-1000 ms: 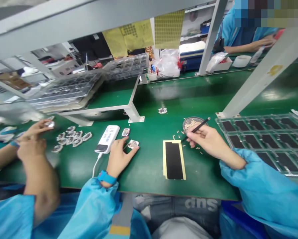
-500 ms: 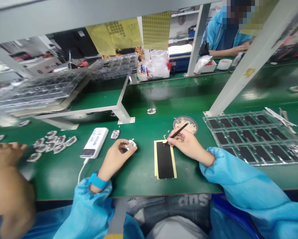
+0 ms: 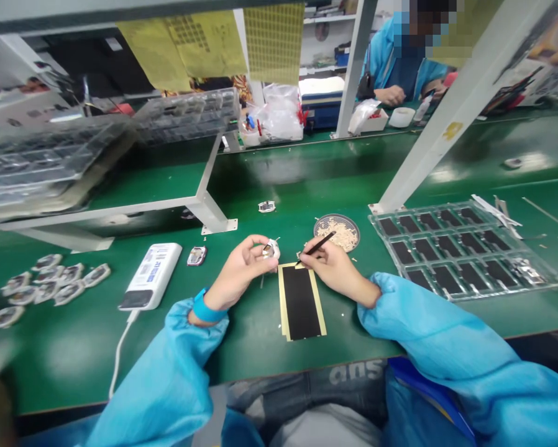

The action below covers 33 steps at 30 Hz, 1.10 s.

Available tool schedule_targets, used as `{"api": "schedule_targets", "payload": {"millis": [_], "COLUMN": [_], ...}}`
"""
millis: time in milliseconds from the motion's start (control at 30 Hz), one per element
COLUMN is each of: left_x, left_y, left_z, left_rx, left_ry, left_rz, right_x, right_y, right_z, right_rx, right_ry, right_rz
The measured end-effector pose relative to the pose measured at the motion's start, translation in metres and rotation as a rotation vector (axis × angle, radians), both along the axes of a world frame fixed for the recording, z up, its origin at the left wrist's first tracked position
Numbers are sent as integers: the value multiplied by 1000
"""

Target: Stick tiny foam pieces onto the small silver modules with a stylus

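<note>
My left hand [image 3: 242,272] pinches a small white device housing [image 3: 273,249] with parts showing inside, between thumb and fingers. Black tweezers [image 3: 320,243] are gripped in my right hand [image 3: 333,268], their tips pointing down and left near the top edge of a black sheet with yellow backing [image 3: 302,304]. Any tiny piece at the tips is too small to make out. The two hands are close together but apart. Behind my right hand sits a round dish [image 3: 337,216] of small pale pieces.
A white power bank [image 3: 151,276] with a cable lies left, beside several similar housings [image 3: 69,274]. Single housings lie near the shelf leg [image 3: 209,208]. A clear tray [image 3: 488,290] of black pieces is at right, below a slanted post [image 3: 428,136]. A co-worker [image 3: 400,68] sits opposite.
My left hand has moved right with the housing, toward the sheet. My right hand keeps the tweezers, now slightly left. The view has shifted, and the neighbouring person's hand at left has mostly left the picture.
</note>
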<state>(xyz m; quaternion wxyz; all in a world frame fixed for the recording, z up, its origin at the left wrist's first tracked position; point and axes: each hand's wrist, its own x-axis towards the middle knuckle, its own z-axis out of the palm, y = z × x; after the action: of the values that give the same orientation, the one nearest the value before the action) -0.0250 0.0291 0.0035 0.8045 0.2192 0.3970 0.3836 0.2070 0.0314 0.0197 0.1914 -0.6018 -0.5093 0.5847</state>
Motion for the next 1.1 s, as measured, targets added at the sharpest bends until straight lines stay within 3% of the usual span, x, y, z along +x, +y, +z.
{"api": "schedule_targets", "payload": {"millis": [267,533,800,1000,1100], "left_x": [7,11,11,11,11], "left_y": [-11,-12,-12,-15,-16], "left_z": [-9,-21,-11,1,5], "left_rx": [-285,-363,-327,-330,-311], "left_ry": [-325,-282,-302,-404,-424], "left_rz": [-105,-126,-136,-172,-199], "right_x": [-2,-4,7,4,-2], "right_y": [2,9,26,24,20], "right_z": [2,11,46,53,55], "right_rx": [-32,-208,-1,-214,-267], "right_ry": [4,131,139,123,149], "right_rz": [-33,-177,-187,0,15]}}
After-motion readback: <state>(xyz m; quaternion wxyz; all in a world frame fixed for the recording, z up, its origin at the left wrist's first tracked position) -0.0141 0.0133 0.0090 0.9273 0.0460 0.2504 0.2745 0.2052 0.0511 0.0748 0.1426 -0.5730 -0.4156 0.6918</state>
